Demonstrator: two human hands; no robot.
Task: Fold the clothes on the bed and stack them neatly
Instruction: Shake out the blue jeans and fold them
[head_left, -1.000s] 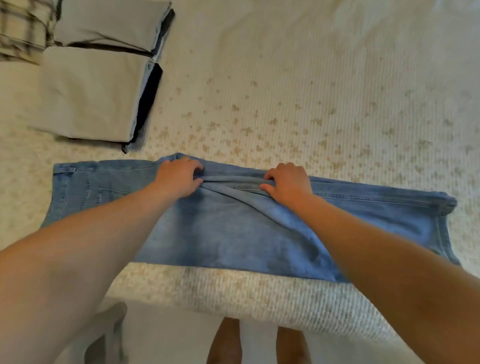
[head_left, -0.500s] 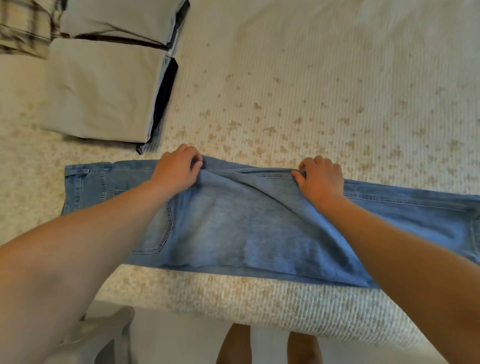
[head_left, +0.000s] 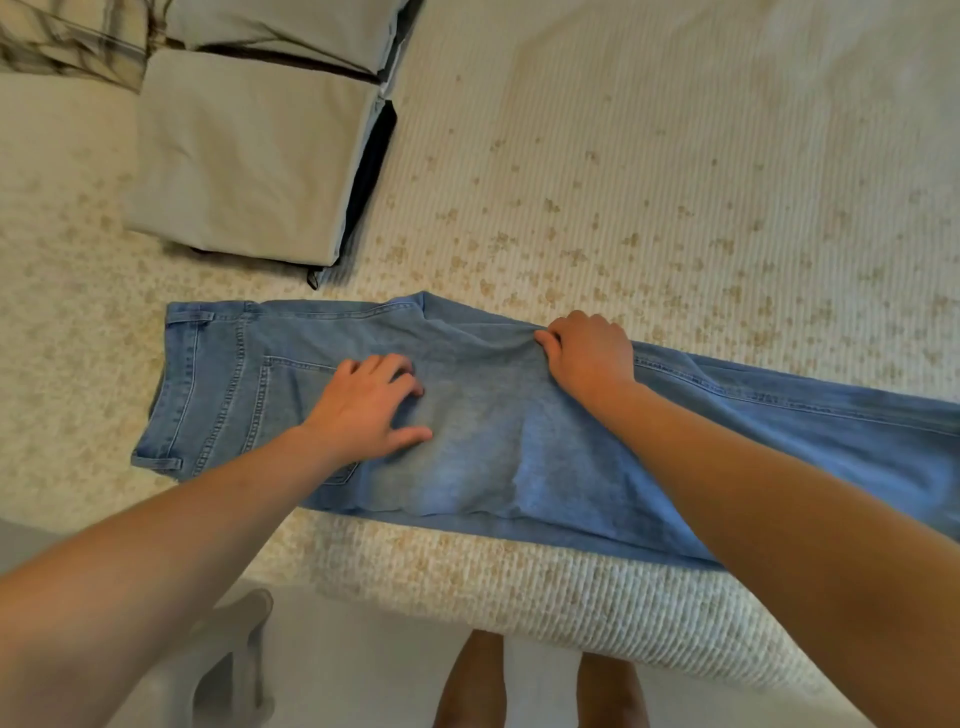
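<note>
A pair of light blue jeans (head_left: 493, 441) lies lengthwise along the near edge of the bed, waistband at the left, legs running off the right edge of view. My left hand (head_left: 371, 405) rests flat on the seat of the jeans beside the back pocket, fingers spread. My right hand (head_left: 589, 353) pinches the far edge of the denim near the crotch seam. A stack of folded clothes (head_left: 249, 156), beige on top with dark layers beneath, sits at the back left.
The bed (head_left: 675, 156) has a cream ribbed cover with tan speckles. A plaid garment (head_left: 67, 41) lies at the top left corner. Below the bed edge are the floor, my bare feet (head_left: 540, 686) and a grey stool (head_left: 228, 660).
My left hand let go of the far edge and slid down flat onto the seat of the jeans. My right hand moved right along the far edge, drawing the fabric flatter.
</note>
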